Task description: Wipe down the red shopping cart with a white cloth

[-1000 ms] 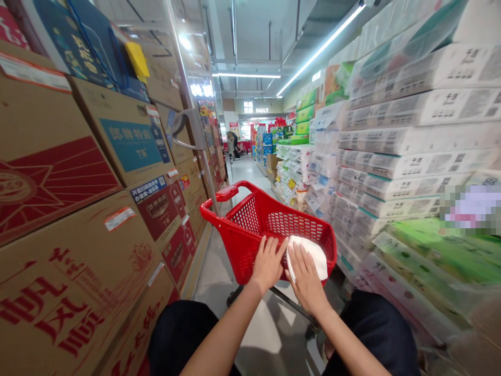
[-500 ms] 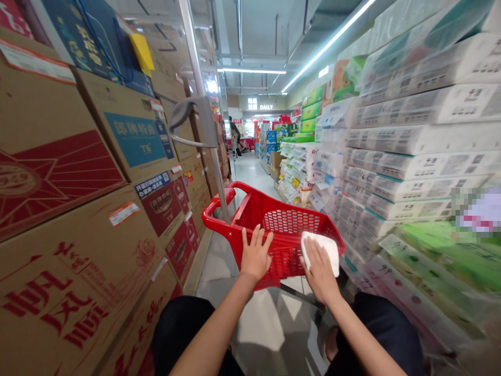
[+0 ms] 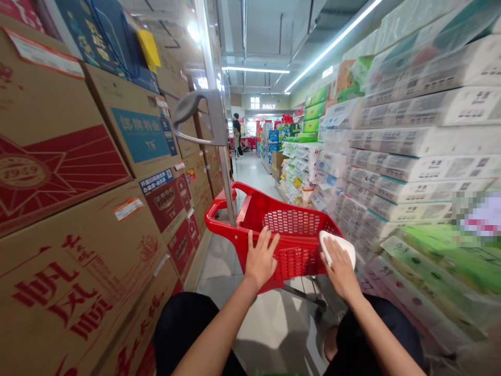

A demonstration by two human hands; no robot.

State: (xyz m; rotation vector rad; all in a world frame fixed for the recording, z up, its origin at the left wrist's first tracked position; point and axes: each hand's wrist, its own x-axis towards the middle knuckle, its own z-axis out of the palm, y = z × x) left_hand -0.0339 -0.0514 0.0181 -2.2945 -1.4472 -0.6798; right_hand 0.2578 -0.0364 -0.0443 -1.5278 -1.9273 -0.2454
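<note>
A red plastic shopping cart (image 3: 297,258) with perforated sides stands in front of my knees. My left hand (image 3: 261,255) lies with spread fingers on its near side wall, just under the rim, holding nothing. A folded white cloth (image 3: 349,250) is under my right hand (image 3: 338,261), whose fingers lie extended over it and press it to the cart's right end. Part of the cloth is hidden by the hand. To the left, the cart's red handle (image 3: 216,213) is bare of hands.
Cardboard cartons (image 3: 66,261) are stacked close on the left. A metal pole with a grey grip (image 3: 199,117) rises beside the cart handle. Packs of tissue (image 3: 415,156) are piled on the right. Down the aisle floor (image 3: 254,172) a person (image 3: 237,133) stands far off.
My right hand has slid the white cloth to the right along the cart, toward its end. My left hand stays on the side wall. The view has shifted slightly.
</note>
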